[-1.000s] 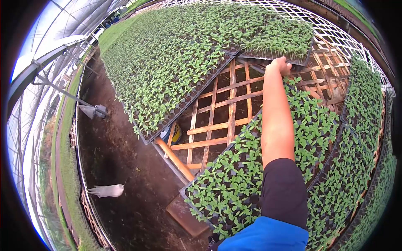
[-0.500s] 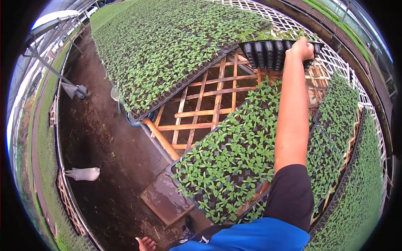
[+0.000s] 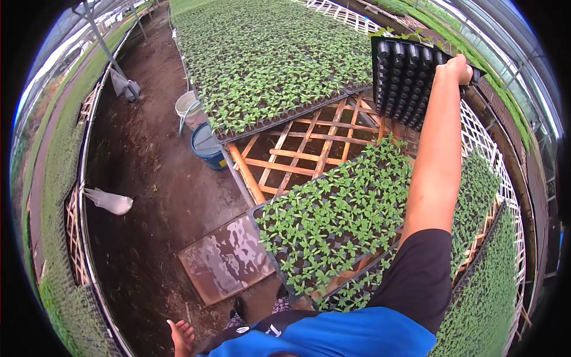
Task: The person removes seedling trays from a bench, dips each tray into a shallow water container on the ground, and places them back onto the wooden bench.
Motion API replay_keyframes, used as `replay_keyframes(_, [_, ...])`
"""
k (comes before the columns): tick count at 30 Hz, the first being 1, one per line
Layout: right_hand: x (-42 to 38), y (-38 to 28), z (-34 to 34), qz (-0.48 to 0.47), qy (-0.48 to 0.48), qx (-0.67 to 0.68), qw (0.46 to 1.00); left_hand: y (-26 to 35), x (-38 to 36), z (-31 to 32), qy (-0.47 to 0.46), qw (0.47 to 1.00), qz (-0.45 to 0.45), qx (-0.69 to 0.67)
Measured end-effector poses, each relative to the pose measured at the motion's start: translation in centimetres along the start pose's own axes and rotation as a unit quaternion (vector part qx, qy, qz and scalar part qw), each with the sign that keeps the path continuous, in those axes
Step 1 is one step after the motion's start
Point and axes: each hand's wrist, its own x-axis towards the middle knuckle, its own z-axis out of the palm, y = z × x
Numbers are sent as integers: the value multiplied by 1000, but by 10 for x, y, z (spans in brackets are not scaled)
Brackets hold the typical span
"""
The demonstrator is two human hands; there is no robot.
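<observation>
My right hand [image 3: 455,70] is closed on the edge of a black plastic seedling tray [image 3: 404,80], with the arm stretched far forward. The tray is tilted steeply, so its cell undersides face me; a few green leaves show over its top edge. Below it lies another seedling tray [image 3: 339,217], full of young green plants, on the bench. At the lower left my left hand [image 3: 182,334] hangs by my side, fingers extended, holding nothing.
A wooden lattice bench top [image 3: 309,143] shows between the trays. A large block of seedling trays [image 3: 279,65] covers the far bench. On the path are a white bucket [image 3: 189,110], a blue bucket [image 3: 208,146] and a wet slab [image 3: 226,259]. A whitish bag [image 3: 113,201] hangs at left.
My right hand has lifted the seedling tray and tipped it more upright, showing more of its underside. The view has shifted, bringing the buckets into sight. My left hand stays low and open.
</observation>
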Motion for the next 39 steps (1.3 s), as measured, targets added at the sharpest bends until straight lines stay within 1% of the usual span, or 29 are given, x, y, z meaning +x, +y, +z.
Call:
replay_keyframes(2, [-16, -20, 14, -5, -34, 21, 999, -3, 2, -6, -17, 998, 1, -58])
replay_keyframes(4, [-43, -44, 27, -13, -72, 48, 996, 4, -3, 0, -45, 993, 40, -105])
replay_keyframes(6, [-83, -81, 41, -23, -115, 83, 990, 17, -4, 9, -84, 984, 68, -143])
replay_keyframes(8, [-128, -124, 51, -24, -155, 107, 982, 36, 1, 24, -128, 976, 83, -152])
replay_keyframes(10, [-166, -170, 58, 19, -200, 122, 972, 58, 14, 46, -208, 964, 91, -137])
replay_keyframes(12, [-197, -221, 58, 46, -307, 151, 939, 82, 27, 77, -290, 947, 88, -107])
replay_keyframes(14, [-235, -262, 47, 65, -371, 155, 913, 106, 33, 112, -395, 912, 55, -98])
replay_keyframes(16, [-276, -298, 25, 82, -424, 155, 888, 127, 35, 144, -496, 862, 23, -98])
replay_keyframes(17, [-298, -313, 12, 92, -446, 153, 877, 134, 39, 157, -542, 831, 9, -120])
replay_keyframes(18, [-320, -325, -3, 103, -466, 150, 866, 141, 41, 166, -569, 809, -4, -149])
replay_keyframes(20, [-362, -343, -33, 126, -496, 140, 848, 150, 40, 169, -605, 767, -18, -214])
replay_keyframes(22, [-401, -351, -67, 159, -516, 122, 833, 163, 44, 147, -669, 686, -27, -286])
replay_keyframes(23, [-420, -351, -85, 179, -522, 113, 826, 169, 62, 139, -630, 659, -173, -373])
replay_keyframes(24, [-438, -349, -103, 200, -527, 103, 819, 173, 66, 110, -447, 759, -164, -444])
replay_keyframes(25, [-457, -347, -121, 221, -531, 90, 813, 177, 76, 79, -368, 791, -134, -470])
replay_keyframes(26, [-472, -341, -137, 242, -535, 78, 806, 176, 90, 46, -352, 798, -91, -481])
replay_keyframes(28, [-500, -326, -161, 282, -539, 51, 792, 168, 110, -30, -363, 803, 31, -472])
replay_keyframes(31, [-534, -291, -191, 347, -536, 8, 770, 141, 121, -138, -348, 821, 237, -384])
replay_keyframes(32, [-547, -275, -200, 366, -536, -12, 761, 132, 119, -165, -343, 822, 289, -352])
replay_keyframes(33, [-558, -260, -209, 383, -536, -35, 752, 126, 115, -183, -380, 813, 265, -353])
replay_keyframes(34, [-570, -242, -219, 401, -535, -56, 742, 118, 107, -195, -424, 800, 215, -365])
replay_keyframes(36, [-592, -202, -237, 438, -533, -95, 718, 110, 93, -202, -475, 778, 95, -399])
replay_keyframes(37, [-603, -180, -247, 455, -533, -117, 704, 92, 115, -199, -452, 809, 113, -359])
replay_keyframes(38, [-614, -155, -259, 470, -534, -140, 688, 69, 152, -193, -417, 841, 99, -330])
replay_keyframes(39, [-622, -127, -271, 481, -542, -159, 671, 63, 162, -183, -361, 879, 114, -289])
